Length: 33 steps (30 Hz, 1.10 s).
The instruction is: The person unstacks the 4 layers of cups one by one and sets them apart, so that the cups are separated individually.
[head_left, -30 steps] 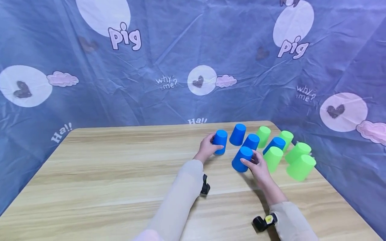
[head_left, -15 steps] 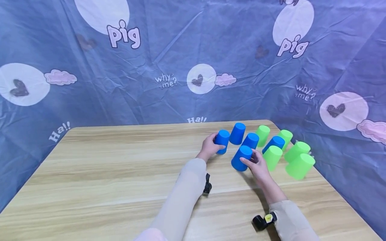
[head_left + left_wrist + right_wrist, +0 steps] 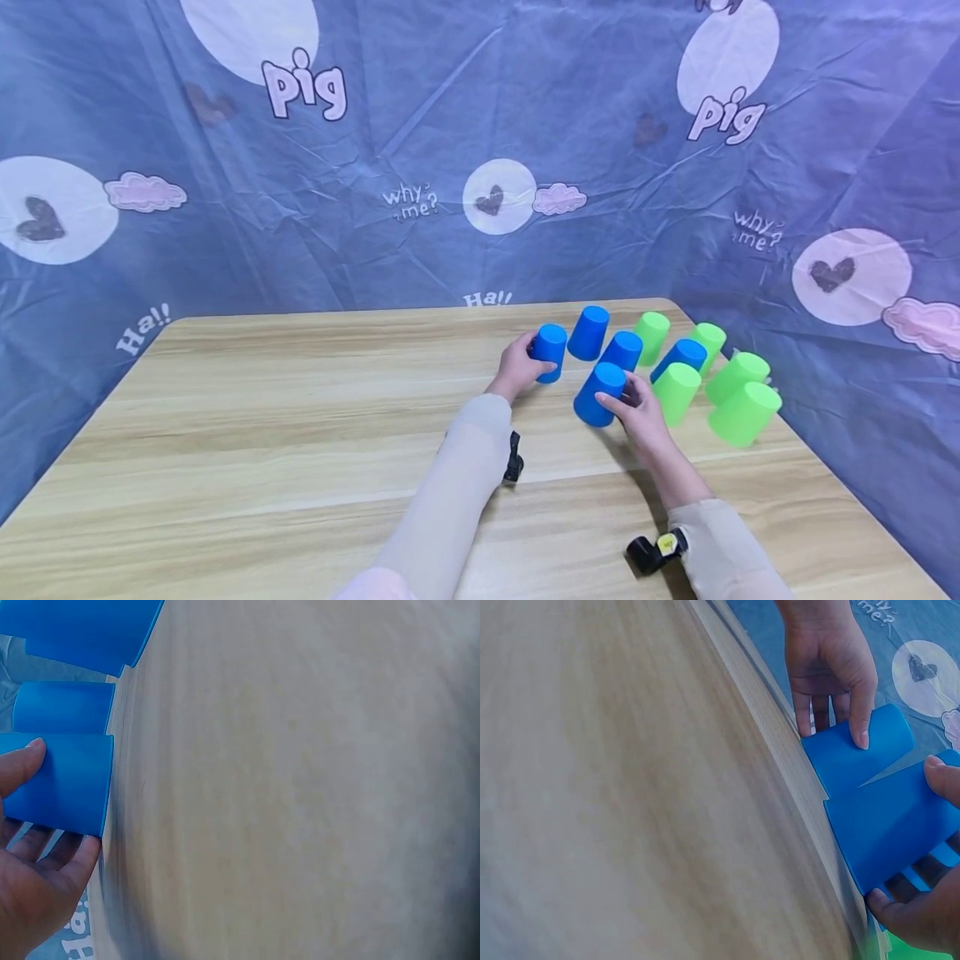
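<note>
My left hand (image 3: 519,365) grips an upside-down blue cup (image 3: 551,342) at the left of the cup group, thumb on its near side and fingers behind. In the left wrist view the cup's rim (image 3: 109,787) is right at the tabletop. Nearer to me, my right hand (image 3: 641,414) holds another upside-down blue cup (image 3: 598,392) from its right side. The right wrist view shows that cup (image 3: 892,814) between thumb and fingers, with the left hand (image 3: 831,664) on its own cup beyond.
More blue cups stand upside down behind, a far one (image 3: 589,332), a middle one (image 3: 622,350) and one (image 3: 678,358) among several green cups (image 3: 744,414) on the right. All are on a wooden table (image 3: 300,433), with a patterned blue cloth (image 3: 375,125) hanging behind.
The left hand and its cup shift slightly right, then slightly back left. The right hand stays on its cup, and the view drifts a little.
</note>
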Motion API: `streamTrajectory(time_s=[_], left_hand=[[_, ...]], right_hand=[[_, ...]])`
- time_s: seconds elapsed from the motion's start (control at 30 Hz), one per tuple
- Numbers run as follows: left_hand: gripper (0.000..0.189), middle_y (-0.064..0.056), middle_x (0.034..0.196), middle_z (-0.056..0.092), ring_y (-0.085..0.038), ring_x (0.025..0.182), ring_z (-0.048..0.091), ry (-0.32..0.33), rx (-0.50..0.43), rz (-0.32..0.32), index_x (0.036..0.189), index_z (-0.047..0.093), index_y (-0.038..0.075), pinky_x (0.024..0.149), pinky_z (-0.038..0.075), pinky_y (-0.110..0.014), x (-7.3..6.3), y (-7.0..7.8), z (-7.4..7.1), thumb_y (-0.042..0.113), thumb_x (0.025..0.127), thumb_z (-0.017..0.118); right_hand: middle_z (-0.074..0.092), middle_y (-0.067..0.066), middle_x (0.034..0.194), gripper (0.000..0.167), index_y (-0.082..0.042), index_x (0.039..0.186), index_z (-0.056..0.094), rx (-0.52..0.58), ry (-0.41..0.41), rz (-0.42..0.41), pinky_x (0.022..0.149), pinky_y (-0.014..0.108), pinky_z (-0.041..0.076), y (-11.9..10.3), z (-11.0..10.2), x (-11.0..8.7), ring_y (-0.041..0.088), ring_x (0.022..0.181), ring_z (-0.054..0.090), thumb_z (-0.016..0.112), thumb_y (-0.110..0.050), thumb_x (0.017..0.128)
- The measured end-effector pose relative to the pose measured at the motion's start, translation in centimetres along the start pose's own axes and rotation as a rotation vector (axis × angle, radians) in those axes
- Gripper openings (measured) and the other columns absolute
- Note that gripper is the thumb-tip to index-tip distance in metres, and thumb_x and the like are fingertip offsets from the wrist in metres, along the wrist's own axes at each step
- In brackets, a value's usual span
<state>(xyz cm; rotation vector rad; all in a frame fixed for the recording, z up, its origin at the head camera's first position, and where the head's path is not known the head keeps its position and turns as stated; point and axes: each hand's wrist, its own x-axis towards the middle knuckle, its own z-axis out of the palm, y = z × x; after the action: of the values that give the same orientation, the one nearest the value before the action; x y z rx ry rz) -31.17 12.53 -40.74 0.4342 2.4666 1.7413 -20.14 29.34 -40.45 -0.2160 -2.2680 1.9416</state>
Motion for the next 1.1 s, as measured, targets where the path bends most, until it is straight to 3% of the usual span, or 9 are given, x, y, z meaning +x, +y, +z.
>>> streamTrajectory(time_s=[0.4, 0.8, 0.93, 1.1], left_hand=[[0.06, -0.008, 0.124, 0.046, -0.026, 0.11, 0.044, -0.001, -0.056, 0.001, 0.128, 0.042, 0.01, 0.088, 0.038, -0.037, -0.1, -0.3, -1.2, 0.015, 0.074, 0.069], [0.062, -0.012, 0.127, 0.042, -0.029, 0.115, 0.038, 0.001, -0.118, 0.048, 0.128, 0.041, 0.008, 0.089, 0.037, -0.036, -1.9, -1.3, -5.2, 0.017, 0.074, 0.069], [0.063, -0.012, 0.127, 0.042, -0.026, 0.116, 0.037, -0.001, -0.08, 0.084, 0.128, 0.04, 0.008, 0.091, 0.035, -0.037, -2.7, -0.9, -7.0, 0.019, 0.073, 0.069], [0.066, -0.007, 0.127, 0.043, -0.021, 0.116, 0.037, 0.007, 0.065, 0.156, 0.129, 0.04, 0.008, 0.094, 0.031, -0.035, -3.7, -0.3, -9.5, 0.027, 0.073, 0.069]], right_hand=[[0.03, 0.02, 0.129, 0.07, -0.003, 0.131, 0.023, -0.009, -0.008, 0.031, 0.096, 0.044, 0.025, -0.3, 0.1, 0.2, 0.032, 0.117, 0.028, 0.063, -0.026, 0.079], [0.021, 0.023, 0.135, 0.073, -0.002, 0.135, 0.017, 0.0, -0.039, 0.059, 0.098, 0.045, 0.021, -1.2, -0.3, 0.5, 0.035, 0.122, 0.021, 0.062, -0.022, 0.08], [0.02, 0.023, 0.136, 0.076, -0.003, 0.135, 0.017, -0.044, -0.034, 0.074, 0.097, 0.046, 0.022, -1.3, -0.4, 0.4, 0.036, 0.123, 0.02, 0.063, -0.025, 0.079], [0.021, 0.027, 0.133, 0.078, -0.008, 0.136, 0.019, -0.154, -0.015, 0.031, 0.094, 0.051, 0.023, -1.7, -0.7, 0.4, 0.04, 0.12, 0.021, 0.063, -0.034, 0.078]])
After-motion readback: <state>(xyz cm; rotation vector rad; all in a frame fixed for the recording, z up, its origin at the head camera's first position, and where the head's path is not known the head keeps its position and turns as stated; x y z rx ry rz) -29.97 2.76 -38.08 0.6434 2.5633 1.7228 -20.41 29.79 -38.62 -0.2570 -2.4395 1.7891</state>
